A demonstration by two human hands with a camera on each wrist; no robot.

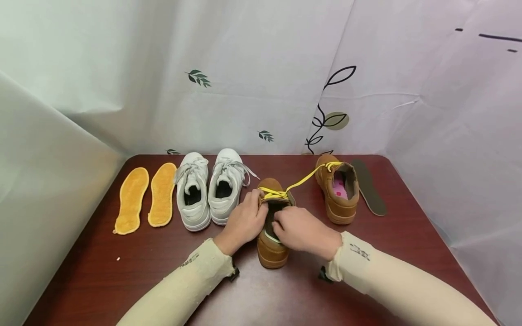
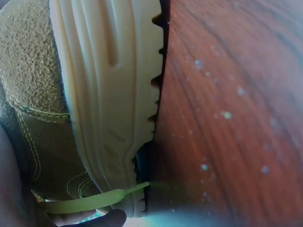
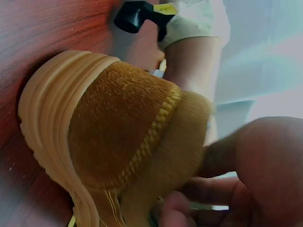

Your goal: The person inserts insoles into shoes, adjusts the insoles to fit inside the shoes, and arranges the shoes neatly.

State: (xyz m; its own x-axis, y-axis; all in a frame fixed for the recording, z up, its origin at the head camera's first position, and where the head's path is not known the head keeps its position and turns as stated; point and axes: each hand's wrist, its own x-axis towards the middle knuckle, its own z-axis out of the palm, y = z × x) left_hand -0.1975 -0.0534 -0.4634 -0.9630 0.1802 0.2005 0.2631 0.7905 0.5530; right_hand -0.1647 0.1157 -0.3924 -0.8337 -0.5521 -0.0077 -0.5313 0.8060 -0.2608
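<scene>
A brown suede shoe (image 1: 271, 254) with yellow laces (image 1: 274, 194) stands on the table, toe pointing away. My left hand (image 1: 244, 220) grips the upper at the left of its opening, near the tongue. My right hand (image 1: 303, 229) reaches in from the right with curled fingers, pinching a dark insole with a pale edge (image 1: 270, 236) inside the shoe. In the right wrist view the thumb and fingers bend over the padded collar (image 3: 165, 165), hiding most of the insole. The left wrist view shows the pale sole (image 2: 106, 94) on the table and a loose lace end (image 2: 85, 203).
Another brown shoe (image 1: 341, 213), pink inside, stands at the back right, a yellow lace stretching between both shoes. Beside it lies a dark flat insole (image 1: 370, 190). Two white sneakers (image 1: 195, 217) and two orange fuzzy insoles (image 1: 132, 199) are on the left. Curtains enclose the table (image 1: 102, 290).
</scene>
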